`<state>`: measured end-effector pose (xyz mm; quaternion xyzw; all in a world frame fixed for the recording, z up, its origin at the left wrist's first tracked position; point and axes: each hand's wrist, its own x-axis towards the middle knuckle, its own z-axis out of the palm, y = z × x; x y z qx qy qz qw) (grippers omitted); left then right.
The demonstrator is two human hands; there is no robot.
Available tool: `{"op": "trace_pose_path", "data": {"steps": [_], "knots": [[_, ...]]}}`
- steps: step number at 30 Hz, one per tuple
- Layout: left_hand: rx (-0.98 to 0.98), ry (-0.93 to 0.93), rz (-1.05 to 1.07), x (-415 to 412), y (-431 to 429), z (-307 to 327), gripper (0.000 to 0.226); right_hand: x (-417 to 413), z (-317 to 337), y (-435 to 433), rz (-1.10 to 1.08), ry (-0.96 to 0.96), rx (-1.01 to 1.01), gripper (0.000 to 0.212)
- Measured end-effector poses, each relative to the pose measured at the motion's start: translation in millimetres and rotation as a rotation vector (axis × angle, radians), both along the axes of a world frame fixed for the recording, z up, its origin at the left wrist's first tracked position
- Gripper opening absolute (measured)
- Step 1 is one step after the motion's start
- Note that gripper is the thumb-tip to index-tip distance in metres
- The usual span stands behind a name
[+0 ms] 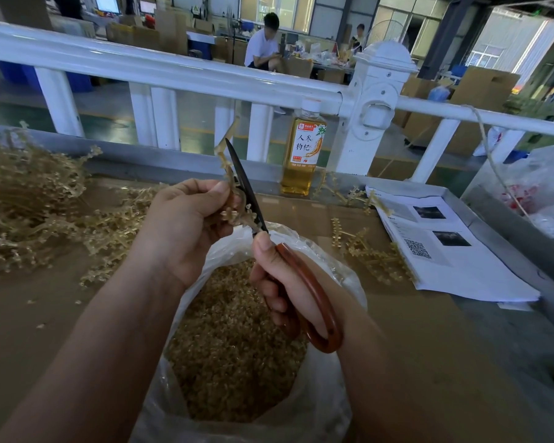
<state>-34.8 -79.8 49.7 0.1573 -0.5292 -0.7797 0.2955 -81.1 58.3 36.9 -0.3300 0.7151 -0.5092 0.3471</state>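
The tan plastic strip (222, 152) stands near upright at frame centre, pinched by the left hand (186, 219), with the blades of the scissors (315, 290) against it. The right hand (282, 282) grips the red scissors handles. Both hands are over an open clear bag (333, 260) of cut pieces on the counter (45, 314).

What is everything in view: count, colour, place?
scissors with red-brown handles: one, dark blades, centre
translucent tan plastic strip of moulded parts: one, tan, held up against the blades
clear plastic bag of cut pieces: one, tan fill, front centre
heap of uncut strips: one, tan, left
loose strips: several, tan, right
white railing: one, behind
amber drink bottle: one, white cap, by railing
printed paper sheets: stack, white, right
left hand: one, grip on strip
right hand: one, grip on scissors
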Motion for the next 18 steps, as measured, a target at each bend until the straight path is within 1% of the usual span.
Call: {"op": "trace_pose_path", "data": {"steps": [3,8,11,13,18], "knots": [[0.008,0.009,-0.006,-0.2,-0.7,-0.3,0.02,-0.3,-0.8,-0.9,-0.002,-0.033,0.0,0.057],[-0.003,0.007,0.015,-0.1,-0.7,-1.3,0.022,-2.8,-3.4,-0.4,0.026,0.046,0.023,0.046],[-0.033,-0.002,0.016,0.1,-0.2,-2.1,0.023,-3.5,-4.2,0.0,0.034,0.009,0.022,0.049],[-0.043,-0.01,0.015,0.7,-0.2,-2.3,0.023,-3.8,-6.1,-0.9,0.037,0.024,0.025,0.05],[-0.015,-0.014,0.03,1.2,-0.1,-1.4,0.023,-3.9,-8.7,-1.6,0.031,0.027,-0.006,0.046]]}}
